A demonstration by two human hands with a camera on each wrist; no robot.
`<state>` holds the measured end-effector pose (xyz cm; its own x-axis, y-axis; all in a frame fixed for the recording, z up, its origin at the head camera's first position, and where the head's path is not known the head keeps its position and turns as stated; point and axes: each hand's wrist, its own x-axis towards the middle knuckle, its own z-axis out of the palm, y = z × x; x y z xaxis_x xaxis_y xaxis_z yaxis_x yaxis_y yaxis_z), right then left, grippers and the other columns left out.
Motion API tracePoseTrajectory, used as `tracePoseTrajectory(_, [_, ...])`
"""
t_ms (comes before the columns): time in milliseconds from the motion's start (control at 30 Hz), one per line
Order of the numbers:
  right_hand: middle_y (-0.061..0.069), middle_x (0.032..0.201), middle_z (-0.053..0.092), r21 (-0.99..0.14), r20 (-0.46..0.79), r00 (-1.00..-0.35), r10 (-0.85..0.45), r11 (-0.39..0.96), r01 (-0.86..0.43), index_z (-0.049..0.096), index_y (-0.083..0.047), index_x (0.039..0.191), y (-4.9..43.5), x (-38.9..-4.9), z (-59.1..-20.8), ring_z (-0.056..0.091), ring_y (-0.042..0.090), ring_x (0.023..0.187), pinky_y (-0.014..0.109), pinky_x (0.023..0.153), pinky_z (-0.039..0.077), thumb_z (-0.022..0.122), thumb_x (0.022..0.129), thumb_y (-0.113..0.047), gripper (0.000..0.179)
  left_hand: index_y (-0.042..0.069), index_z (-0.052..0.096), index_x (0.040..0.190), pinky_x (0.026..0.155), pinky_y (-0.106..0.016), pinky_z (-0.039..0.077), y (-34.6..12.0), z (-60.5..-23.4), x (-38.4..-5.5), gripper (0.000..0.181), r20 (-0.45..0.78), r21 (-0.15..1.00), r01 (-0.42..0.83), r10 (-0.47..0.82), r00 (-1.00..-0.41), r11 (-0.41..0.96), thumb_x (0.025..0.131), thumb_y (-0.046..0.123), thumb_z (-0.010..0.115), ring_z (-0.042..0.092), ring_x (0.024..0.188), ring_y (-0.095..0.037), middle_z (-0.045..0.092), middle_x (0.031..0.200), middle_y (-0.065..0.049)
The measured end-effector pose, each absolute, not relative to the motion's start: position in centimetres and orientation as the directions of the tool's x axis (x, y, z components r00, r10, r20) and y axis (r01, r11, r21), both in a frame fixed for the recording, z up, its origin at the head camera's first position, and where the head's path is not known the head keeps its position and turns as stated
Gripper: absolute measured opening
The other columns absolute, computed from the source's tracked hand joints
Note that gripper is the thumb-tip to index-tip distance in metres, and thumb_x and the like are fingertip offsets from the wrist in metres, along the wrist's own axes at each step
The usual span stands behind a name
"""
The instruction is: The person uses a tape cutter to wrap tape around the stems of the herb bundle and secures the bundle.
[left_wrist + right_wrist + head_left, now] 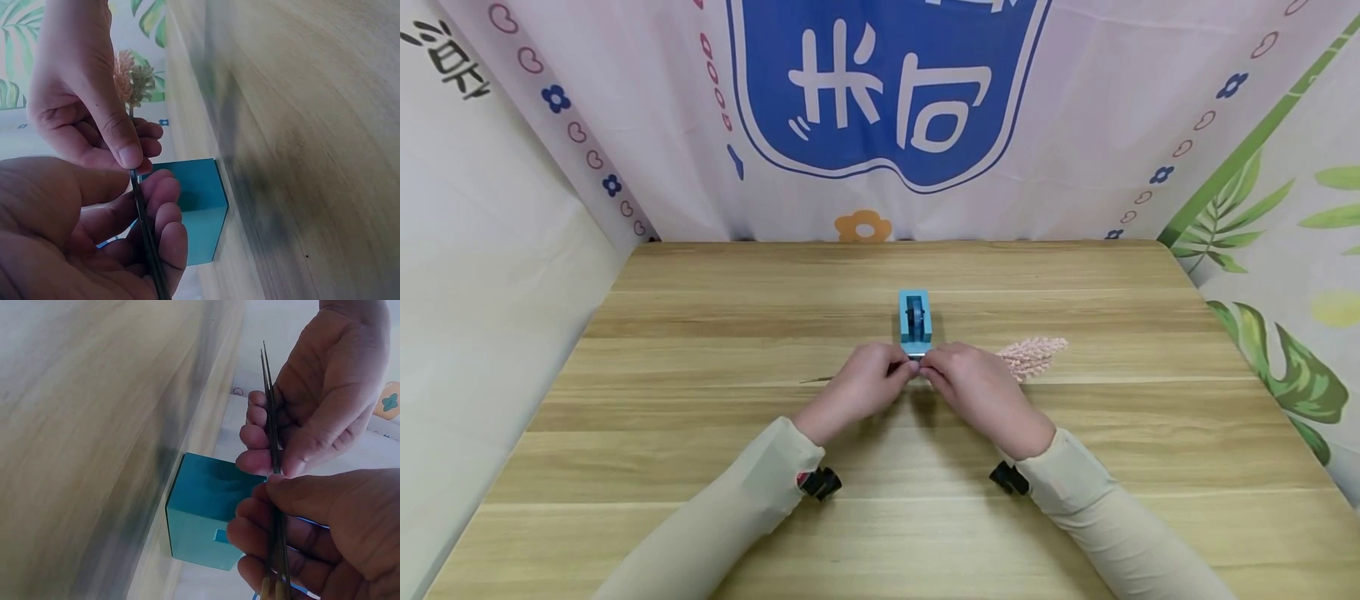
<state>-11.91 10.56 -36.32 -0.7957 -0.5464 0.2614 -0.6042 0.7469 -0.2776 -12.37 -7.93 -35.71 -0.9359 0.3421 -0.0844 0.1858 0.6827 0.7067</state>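
Observation:
Both hands pinch a small bundle of thin dark stems between thumb and fingers, their fingertips meeting in the middle. The left hand (868, 379) holds the bare end, whose thin tips (816, 380) stick out to the left. My right hand (981, 392) grips the part nearer the pink dried flower heads (1033, 357), which extend to the right. In the left wrist view the stems (145, 228) run across the left fingers. Just beyond the fingertips stands a blue tape dispenser (904, 321) with a roll of tape in it; the hands partly cover its front.
Both hands work above a wood-grain table (700, 467). Behind it hangs a printed cloth (662, 167) with a blue badge, meeting the table's back edge. Leaf-patterned cloth (1285, 275) borders the right side. Each wrist carries a small black camera (822, 482).

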Motion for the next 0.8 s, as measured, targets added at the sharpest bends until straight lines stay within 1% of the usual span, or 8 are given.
tracePoseTrajectory(67, [-0.002,0.088,0.076,-0.275,0.269,-0.792,-0.548,0.744,-0.608,0.079,-0.012,0.098,10.56,-11.9,-36.29,0.071,0.013,0.079,0.034,0.07,0.059,0.071,0.101,-0.018,0.01,0.001,0.076,0.091,0.062,-0.024,0.04,-7.9,-35.66,-12.4,0.027,-0.091,0.707,0.182,0.343,-0.935,0.683,0.106,0.016,0.061,0.05,0.068,-0.014,0.065,0.078,-0.005])
tracePoseTrajectory(233, [-0.002,0.09,0.076,-0.274,0.264,-0.79,-0.554,0.742,-0.612,0.079,-0.012,0.1,10.6,-11.98,-36.39,0.07,0.013,0.078,0.034,0.072,0.059,0.07,0.102,-0.018,0.011,0.002,0.077,0.093,0.064,-0.025,0.042,-7.76,-35.6,-12.47,0.023,-0.092,0.702,0.17,0.325,-0.941,0.691,0.106,0.015,0.063,0.052,0.071,-0.015,0.068,0.081,-0.006])
tracePoseTrajectory(433, [-0.001,0.09,0.074,-0.261,0.247,-0.794,-0.556,0.751,-0.607,0.078,-0.012,0.101,10.63,-12.0,-36.5,0.068,0.013,0.079,0.033,0.07,0.058,0.069,0.102,-0.019,0.011,0.002,0.077,0.095,0.066,-0.025,0.043,-7.66,-35.65,-12.52,0.019,-0.09,0.691,0.158,0.302,-0.949,0.705,0.104,0.015,0.066,0.053,0.073,-0.015,0.069,0.082,-0.006])
tracePoseTrajectory(733, [0.0,0.089,0.075,-0.258,0.285,-0.773,-0.567,0.731,-0.632,0.078,-0.009,0.099,10.72,-12.26,-36.78,0.069,0.014,0.079,0.032,0.07,0.058,0.072,0.099,-0.014,0.008,0.004,0.077,0.097,0.068,-0.026,0.047,-7.68,-35.79,-12.66,0.016,-0.093,0.693,0.149,0.292,-0.952,0.706,0.103,0.015,0.067,0.056,0.075,-0.016,0.071,0.088,-0.007])
tracePoseTrajectory(800, [0.0,0.088,0.075,-0.25,0.299,-0.764,-0.572,0.726,-0.641,0.078,-0.009,0.098,10.75,-12.35,-36.81,0.069,0.014,0.078,0.033,0.072,0.059,0.072,0.099,-0.014,0.007,0.003,0.076,0.096,0.067,-0.026,0.046,-7.7,-35.71,-12.66,0.017,-0.085,0.694,0.156,0.295,-0.952,0.703,0.104,0.015,0.066,0.055,0.074,-0.016,0.07,0.086,-0.007])
